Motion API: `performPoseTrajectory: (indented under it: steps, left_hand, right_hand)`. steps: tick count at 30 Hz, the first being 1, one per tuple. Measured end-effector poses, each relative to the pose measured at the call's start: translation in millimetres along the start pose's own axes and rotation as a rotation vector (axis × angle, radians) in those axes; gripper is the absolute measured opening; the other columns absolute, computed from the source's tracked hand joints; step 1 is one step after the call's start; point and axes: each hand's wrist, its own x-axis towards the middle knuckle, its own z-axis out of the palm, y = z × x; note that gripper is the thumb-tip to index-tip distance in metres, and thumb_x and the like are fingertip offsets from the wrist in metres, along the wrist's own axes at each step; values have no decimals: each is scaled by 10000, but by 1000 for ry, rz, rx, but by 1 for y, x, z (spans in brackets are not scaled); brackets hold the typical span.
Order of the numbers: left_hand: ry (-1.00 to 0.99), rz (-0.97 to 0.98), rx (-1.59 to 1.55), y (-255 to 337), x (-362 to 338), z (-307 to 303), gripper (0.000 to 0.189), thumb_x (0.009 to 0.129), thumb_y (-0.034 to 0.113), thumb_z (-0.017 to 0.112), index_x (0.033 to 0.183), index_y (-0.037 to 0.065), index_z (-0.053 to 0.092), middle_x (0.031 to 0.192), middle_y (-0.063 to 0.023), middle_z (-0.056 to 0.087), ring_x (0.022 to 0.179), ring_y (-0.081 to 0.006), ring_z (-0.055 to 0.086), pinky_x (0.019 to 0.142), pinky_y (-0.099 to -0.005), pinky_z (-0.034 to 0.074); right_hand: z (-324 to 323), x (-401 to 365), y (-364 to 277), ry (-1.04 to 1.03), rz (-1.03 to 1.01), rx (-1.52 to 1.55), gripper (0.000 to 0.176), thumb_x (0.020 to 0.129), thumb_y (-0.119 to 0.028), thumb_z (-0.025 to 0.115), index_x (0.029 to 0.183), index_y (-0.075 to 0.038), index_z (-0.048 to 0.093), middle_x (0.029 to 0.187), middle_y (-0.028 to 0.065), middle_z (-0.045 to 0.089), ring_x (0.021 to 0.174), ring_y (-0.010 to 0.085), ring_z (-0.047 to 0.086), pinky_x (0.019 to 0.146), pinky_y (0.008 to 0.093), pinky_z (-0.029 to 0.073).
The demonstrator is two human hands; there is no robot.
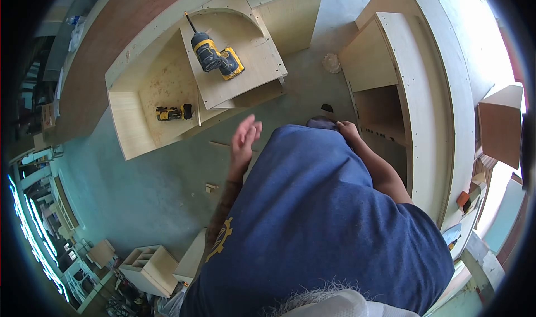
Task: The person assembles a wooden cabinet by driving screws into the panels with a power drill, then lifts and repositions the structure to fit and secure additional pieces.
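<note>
My left hand (245,137) is raised over the floor beside my blue shirt. Its fingers are loosely bent and a little blurred, and I see nothing in them. At the shirt's front hem, by a dark patch of cloth (322,123), my right hand (348,131) has its fingers curled in. Whatever they hold, if anything, is hidden. Ahead of the left hand, a yellow-and-black cordless drill (207,53) with a long bit lies on a plywood panel (245,74). A second yellow-and-black power tool (174,113) sits inside the curved plywood cabinet (125,119); neither hand touches these.
To the right stands a tall plywood cabinet (421,88) with an open compartment (381,106). Wood scraps (210,188) lie on the grey floor (128,200). Behind on the left is a small cabinet (153,272). A brown box (499,124) is at far right.
</note>
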Motion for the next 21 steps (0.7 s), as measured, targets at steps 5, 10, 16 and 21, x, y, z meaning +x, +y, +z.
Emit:
performPoseTrajectory:
  steps: [5, 10, 16, 21]
  left_hand:
    - [-431, 529, -77, 260, -40, 74, 1276, 758, 892, 545, 1581, -21, 205, 1473, -247, 466, 1364, -332, 468, 1139, -499, 371]
    - [-763, 345, -200, 345, -105, 127, 520, 902, 494, 687, 984, -18, 662, 946, -124, 682, 976, -270, 625, 924, -479, 488]
    - [-805, 316, -267, 387, -105, 149, 458, 912, 471, 683, 984, 20, 655, 948, -86, 663, 1013, -248, 603, 956, -466, 477]
    - [-753, 282, -215, 409, -107, 165, 407, 920, 452, 679, 984, 51, 648, 949, -54, 648, 1044, -229, 585, 982, -455, 468]
  right_hand:
    - [-10, 5, -10, 6, 61, -18, 418, 947, -371, 612, 1109, -4, 728, 1051, 203, 742, 1011, 328, 709, 896, 423, 536]
    - [-6, 42, 2, 18, -157, -165, 409, 952, -365, 602, 1091, -2, 728, 1065, 218, 731, 1040, 349, 698, 920, 429, 530]
    - [-33, 55, 5, 33, -150, -97, 414, 950, -371, 602, 1101, -8, 732, 1072, 230, 725, 1052, 357, 694, 928, 431, 528]
    - [-40, 86, 51, -31, -298, -542, 447, 951, -370, 582, 1084, 35, 716, 1097, 247, 714, 1040, 368, 695, 921, 446, 531]
